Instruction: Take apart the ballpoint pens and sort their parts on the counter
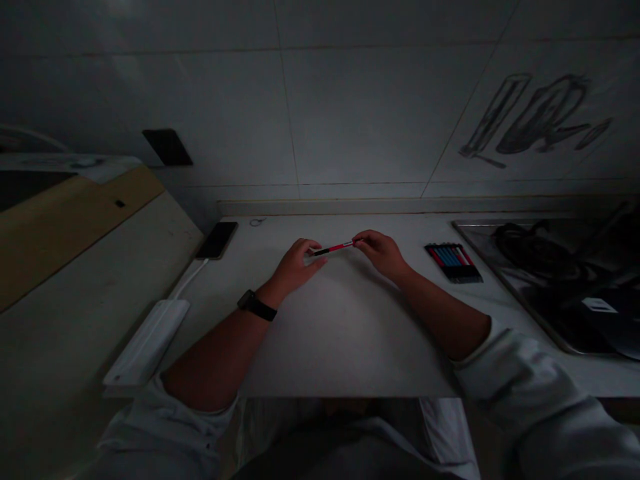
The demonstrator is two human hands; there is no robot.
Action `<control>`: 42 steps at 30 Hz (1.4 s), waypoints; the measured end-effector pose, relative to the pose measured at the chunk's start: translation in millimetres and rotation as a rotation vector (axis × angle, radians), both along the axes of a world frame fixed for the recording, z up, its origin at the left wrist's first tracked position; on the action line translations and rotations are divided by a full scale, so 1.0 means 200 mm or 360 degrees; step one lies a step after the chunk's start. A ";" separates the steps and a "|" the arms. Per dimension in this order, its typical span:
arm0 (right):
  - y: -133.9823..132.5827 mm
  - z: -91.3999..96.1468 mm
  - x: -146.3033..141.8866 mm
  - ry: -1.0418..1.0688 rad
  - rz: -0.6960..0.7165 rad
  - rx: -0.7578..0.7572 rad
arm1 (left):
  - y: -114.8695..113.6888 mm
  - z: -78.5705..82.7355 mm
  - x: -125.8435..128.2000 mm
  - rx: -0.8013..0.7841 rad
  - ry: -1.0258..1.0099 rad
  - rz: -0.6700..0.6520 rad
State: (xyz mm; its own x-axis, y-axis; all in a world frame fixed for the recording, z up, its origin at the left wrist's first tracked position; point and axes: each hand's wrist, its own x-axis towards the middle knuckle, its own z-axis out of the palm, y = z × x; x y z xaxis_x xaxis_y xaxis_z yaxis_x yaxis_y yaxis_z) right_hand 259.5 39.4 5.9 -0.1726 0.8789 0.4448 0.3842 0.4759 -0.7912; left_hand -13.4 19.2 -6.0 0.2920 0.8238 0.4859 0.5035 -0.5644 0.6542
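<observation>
A slim red-and-black pen (341, 247) with a pale band near its right end is held almost level, low over the white counter (345, 333). Its right end is pinched between the thumb and fingers of my right hand (383, 253). The black left end lies between the thumb and forefinger of my left hand (299, 263), which has a loose grip there. My left wrist wears a dark watch (257, 305). Right of my right hand lies a flat pack of pens (454, 263), several of them blue and red, with a black lower part.
A phone (217, 241) lies at the back left, its white cable running to a white power strip (147, 343). A large pale board or box (95, 267) stands at the left. On the right is a metal-rimmed tray or hob (505, 287) with dark items. A tiled wall (360, 120) closes the back.
</observation>
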 end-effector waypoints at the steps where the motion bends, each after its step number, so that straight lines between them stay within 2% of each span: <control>1: 0.00 0.00 0.00 -0.0004 0.0004 0.0000 | 0.00 0.00 0.00 0.0007 0.0012 -0.0005; 8: 0.00 0.00 -0.01 0.0008 0.0030 -0.0001 | 0.02 -0.01 0.00 0.0015 0.0008 -0.0078; 13: 0.00 0.00 -0.01 0.0061 0.0028 -0.0009 | 0.00 0.00 0.00 -0.0023 -0.0038 -0.0004; 21: -0.01 -0.01 -0.01 0.0061 0.0049 -0.0026 | 0.02 0.00 0.00 0.0070 -0.0012 -0.0087; 27: 0.00 -0.01 -0.01 0.0033 0.0053 -0.0023 | -0.02 0.02 0.00 -0.0012 -0.0021 -0.0040; 34: 0.00 -0.02 -0.01 0.0056 0.0077 -0.0039 | 0.01 0.01 0.01 0.0009 0.0036 -0.0097; 42: -0.01 -0.02 -0.01 0.0045 0.0080 -0.0009 | 0.00 0.03 0.01 0.0072 0.0010 -0.0047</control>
State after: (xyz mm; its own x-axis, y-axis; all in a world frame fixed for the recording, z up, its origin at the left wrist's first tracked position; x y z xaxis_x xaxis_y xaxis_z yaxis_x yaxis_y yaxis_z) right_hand 257.3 38.3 2.7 -0.2037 0.8719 0.4453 0.3374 0.4895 -0.8041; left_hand -10.6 18.6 0.5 0.3189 0.7922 0.5204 0.4902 -0.6077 0.6248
